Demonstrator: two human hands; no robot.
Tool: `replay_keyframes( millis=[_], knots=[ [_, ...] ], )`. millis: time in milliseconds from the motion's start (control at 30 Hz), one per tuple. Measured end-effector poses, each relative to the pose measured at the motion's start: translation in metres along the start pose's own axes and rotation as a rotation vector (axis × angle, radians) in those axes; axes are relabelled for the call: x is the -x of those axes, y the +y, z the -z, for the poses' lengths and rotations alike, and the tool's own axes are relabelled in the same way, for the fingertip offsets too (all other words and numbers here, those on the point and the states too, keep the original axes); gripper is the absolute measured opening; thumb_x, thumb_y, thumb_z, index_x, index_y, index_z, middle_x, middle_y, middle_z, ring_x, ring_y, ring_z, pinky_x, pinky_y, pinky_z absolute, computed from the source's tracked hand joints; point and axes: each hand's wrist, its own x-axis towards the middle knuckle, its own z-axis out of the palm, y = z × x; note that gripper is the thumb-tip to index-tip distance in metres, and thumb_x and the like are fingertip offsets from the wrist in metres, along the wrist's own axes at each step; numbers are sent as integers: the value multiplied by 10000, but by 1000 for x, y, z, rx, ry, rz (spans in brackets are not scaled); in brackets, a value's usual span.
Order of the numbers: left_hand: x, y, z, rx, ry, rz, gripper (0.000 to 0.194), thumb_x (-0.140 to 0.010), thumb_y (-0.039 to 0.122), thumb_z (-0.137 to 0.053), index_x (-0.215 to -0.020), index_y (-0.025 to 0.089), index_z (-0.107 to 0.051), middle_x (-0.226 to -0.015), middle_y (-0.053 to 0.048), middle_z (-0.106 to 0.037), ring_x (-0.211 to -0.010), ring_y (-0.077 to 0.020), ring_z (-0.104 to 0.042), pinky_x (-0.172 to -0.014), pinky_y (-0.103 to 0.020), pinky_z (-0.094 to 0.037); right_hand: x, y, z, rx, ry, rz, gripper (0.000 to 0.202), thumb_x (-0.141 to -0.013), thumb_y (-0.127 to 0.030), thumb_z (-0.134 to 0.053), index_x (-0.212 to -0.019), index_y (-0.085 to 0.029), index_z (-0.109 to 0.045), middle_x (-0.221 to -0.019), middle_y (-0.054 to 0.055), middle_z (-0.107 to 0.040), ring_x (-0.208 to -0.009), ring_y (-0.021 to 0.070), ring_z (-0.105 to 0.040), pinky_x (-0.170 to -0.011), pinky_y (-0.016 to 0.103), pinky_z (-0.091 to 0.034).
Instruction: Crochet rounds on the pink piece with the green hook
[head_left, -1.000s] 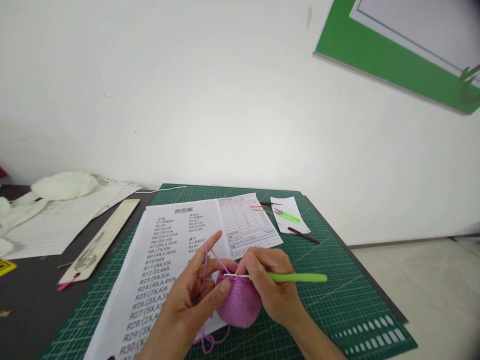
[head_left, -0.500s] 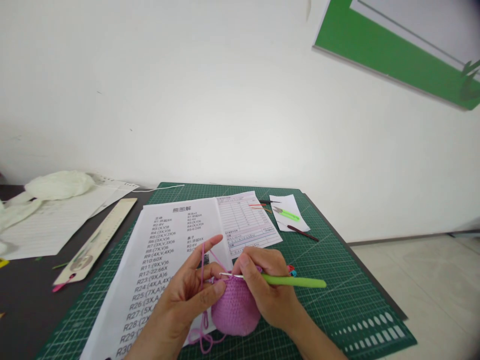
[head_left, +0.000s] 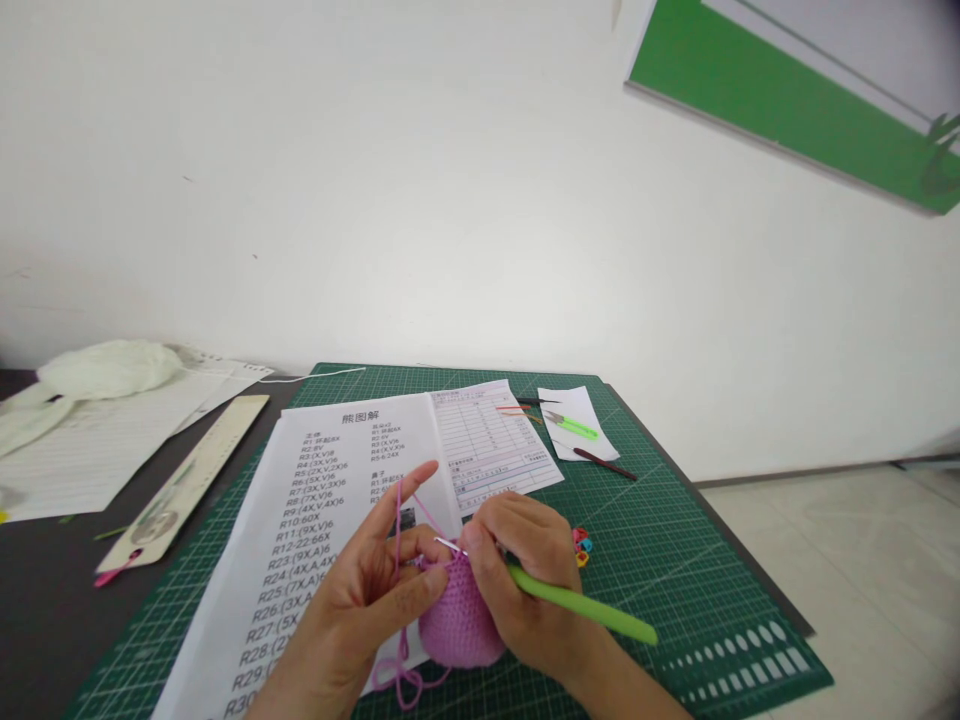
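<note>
Dark desk (head_left: 45, 560), green gridded mat (head_left: 675, 560) on it. Smooth white printed sheet (head_left: 300, 500) on the mat. My left hand (head_left: 360, 605): thumb and fingers pinching the rim of the crocheted piece (head_left: 461, 625), rounded, nubbly, purple-pink, between my hands above the mat. My right hand (head_left: 525, 575): fingers wrapped round the hook (head_left: 585, 603), slick lime handle, slim metal shaft at the rim. Thin yarn (head_left: 398, 530) over my left index. Since half a second ago: handle's end tipped lower; small coloured rings (head_left: 584, 546) more exposed.

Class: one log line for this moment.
left hand: holds purple crochet piece | right hand: holds green-handled hook | tip: near upper edge
</note>
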Motion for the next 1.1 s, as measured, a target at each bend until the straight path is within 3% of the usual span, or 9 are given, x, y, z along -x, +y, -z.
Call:
replay_keyframes(
  millis=[167, 367, 567, 800, 1100],
  knots=[
    [1, 1, -4, -59, 22, -45, 749, -765, 243, -768, -1423, 335, -423, -706, 15, -671, -626, -138, -549, -582, -238, -372, 3, 2, -6, 98, 77, 191, 318, -893, -120, -436, -595, -211, -368, -521, -33, -406, -509, 117, -396, -541, 284, -321],
    [1, -1, -3, -42, 24, -47, 756, -770, 219, -766, -1426, 356, -417, -709, 32, -657, -568, -106, -502, -563, -224, -384, 6, -2, -3, -108, 67, -17, 323, -947, -220, -399, -644, -181, -507, -587, -4, -521, -558, 112, -508, -563, 255, -376],
    [-2, -3, 1, -62, 1, -57, 747, -768, 230, -766, -1424, 339, -426, -707, 28, -652, -572, -112, -502, -550, -235, -348, -1, 0, 13, -317, -129, -213, 415, -953, -338, -438, -629, -164, -629, -532, -25, -539, -495, 79, -481, -502, 203, -359],
    [4, -2, 0, -87, -13, -44, 723, -782, 210, -738, -1428, 291, -424, -722, 15, -649, -588, -138, -515, -565, -280, -333, -6, 6, 33, -318, -363, -223, 432, -975, -360, -424, -717, -161, -707, -557, -20, -563, -524, 83, -485, -501, 203, -359],
    [0, -7, 4, -123, -46, -60, 734, -771, 220, -754, -1419, 293, -418, -693, 19, -648, -547, -113, -444, -518, -282, -244, -10, 7, 45, -265, -512, -185, 395, -983, -309, -402, -800, -169, -723, -597, -24, -575, -536, 79, -495, -573, 224, -384]
  ],
)
